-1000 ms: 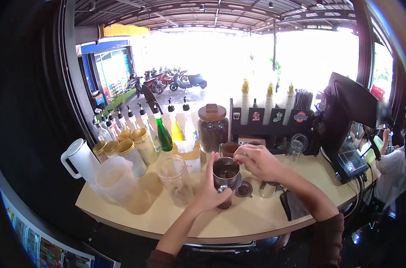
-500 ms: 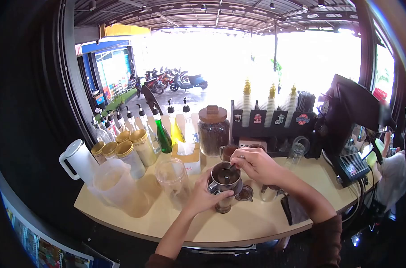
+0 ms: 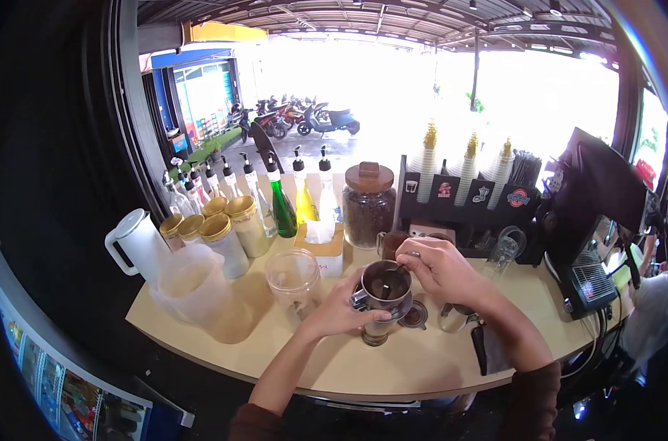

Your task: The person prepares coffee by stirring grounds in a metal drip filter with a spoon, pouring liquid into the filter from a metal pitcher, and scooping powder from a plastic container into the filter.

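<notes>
My left hand is wrapped round the metal coffee dripper, thumb low at its rimmed base. The dripper stands on a small glass at the counter's front, with dark liquid inside. Above its right rim, my right hand pinches the handle of a spoon, which dips into the dripper; the bowl of the spoon is mostly hidden. Just right of the glass, a round metal disc with small tabs lies on the counter.
A clear plastic jar and a tissue box stand left of the dripper. A frosted pitcher is farther left. Behind are pump bottles and a coffee-bean jar. To the right are a glass pitcher and a black-handled tool.
The whole view has shifted, so the scene sits further right. My right hand has moved slightly right relative to the dripper, with the spoon still in it. My left hand keeps its hold.
</notes>
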Demonstrator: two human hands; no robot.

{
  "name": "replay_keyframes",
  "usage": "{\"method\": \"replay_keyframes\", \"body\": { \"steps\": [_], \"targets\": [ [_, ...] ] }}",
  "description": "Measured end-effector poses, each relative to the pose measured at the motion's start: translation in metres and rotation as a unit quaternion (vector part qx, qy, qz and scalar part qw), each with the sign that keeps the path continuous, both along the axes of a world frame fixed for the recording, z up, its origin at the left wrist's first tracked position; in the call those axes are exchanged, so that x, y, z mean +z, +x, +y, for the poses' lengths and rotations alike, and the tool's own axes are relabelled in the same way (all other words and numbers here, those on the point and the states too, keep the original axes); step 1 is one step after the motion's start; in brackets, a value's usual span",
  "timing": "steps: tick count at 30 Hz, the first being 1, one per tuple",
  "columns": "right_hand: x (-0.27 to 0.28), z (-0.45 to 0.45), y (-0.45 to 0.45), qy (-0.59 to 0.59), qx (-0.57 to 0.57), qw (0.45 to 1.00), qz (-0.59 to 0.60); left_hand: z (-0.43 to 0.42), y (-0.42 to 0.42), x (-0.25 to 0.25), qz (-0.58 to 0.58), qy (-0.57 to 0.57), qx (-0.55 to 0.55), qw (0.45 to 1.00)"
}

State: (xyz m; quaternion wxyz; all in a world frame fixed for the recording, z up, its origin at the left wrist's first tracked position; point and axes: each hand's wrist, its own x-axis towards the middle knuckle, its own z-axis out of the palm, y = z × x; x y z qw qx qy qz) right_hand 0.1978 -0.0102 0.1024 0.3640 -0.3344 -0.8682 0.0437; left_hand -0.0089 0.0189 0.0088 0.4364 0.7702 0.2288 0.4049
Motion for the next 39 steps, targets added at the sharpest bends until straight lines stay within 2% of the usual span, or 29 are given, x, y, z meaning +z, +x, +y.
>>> {"method": "replay_keyframes", "body": {
  "steps": [2,4,8,10,13,17,20,23,26,28,32,35,37,38,39],
  "targets": [
    [0.002,-0.001,-0.002,0.000,-0.003,1.000,-0.008,0.001,0.000,0.001,0.013,0.002,0.007,1.000],
    [0.008,-0.005,-0.004,-0.098,0.016,0.995,0.016,0.002,0.000,-0.001,0.002,-0.010,-0.008,1.000],
    [0.010,0.002,-0.003,-0.051,-0.010,0.998,-0.024,0.002,0.000,0.002,0.009,-0.003,-0.002,1.000],
    [0.008,0.005,-0.002,-0.037,0.029,0.998,-0.035,0.000,0.001,0.004,0.003,-0.021,-0.005,1.000],
    [0.015,0.004,0.004,-0.067,-0.004,0.996,-0.057,0.001,0.002,0.001,-0.001,-0.017,-0.004,1.000],
    [0.010,-0.001,0.002,-0.045,0.003,0.999,-0.027,0.003,0.002,-0.003,-0.004,-0.022,-0.010,1.000],
    [0.011,-0.004,0.003,-0.099,0.013,0.995,-0.013,0.001,0.002,-0.001,-0.001,-0.024,-0.009,1.000],
    [0.008,-0.003,0.003,-0.046,-0.010,0.999,-0.028,0.001,0.002,0.001,0.001,-0.051,-0.014,0.999],
    [0.008,-0.010,-0.002,-0.103,0.016,0.994,-0.014,0.000,0.003,0.000,-0.010,-0.048,-0.021,0.999],
    [0.011,-0.010,-0.002,-0.050,-0.007,0.997,-0.050,0.001,0.003,-0.003,-0.014,-0.038,-0.012,0.999],
    [0.007,-0.009,-0.001,-0.035,0.026,0.998,-0.035,0.003,0.003,-0.006,-0.006,-0.023,-0.003,1.000],
    [0.008,-0.010,0.003,-0.090,0.017,0.996,-0.019,0.004,0.002,-0.006,-0.014,-0.025,-0.017,0.999],
    [0.003,-0.005,0.004,0.000,0.002,0.999,-0.045,0.004,0.002,-0.007,-0.012,-0.018,-0.016,1.000],
    [0.003,-0.007,0.003,0.001,0.001,0.999,-0.045,0.003,0.002,-0.006,-0.012,-0.017,-0.017,1.000],
    [0.003,-0.009,0.001,-0.047,0.024,0.998,-0.022,0.003,0.002,-0.006,-0.004,-0.027,-0.015,1.000]
  ]
}}
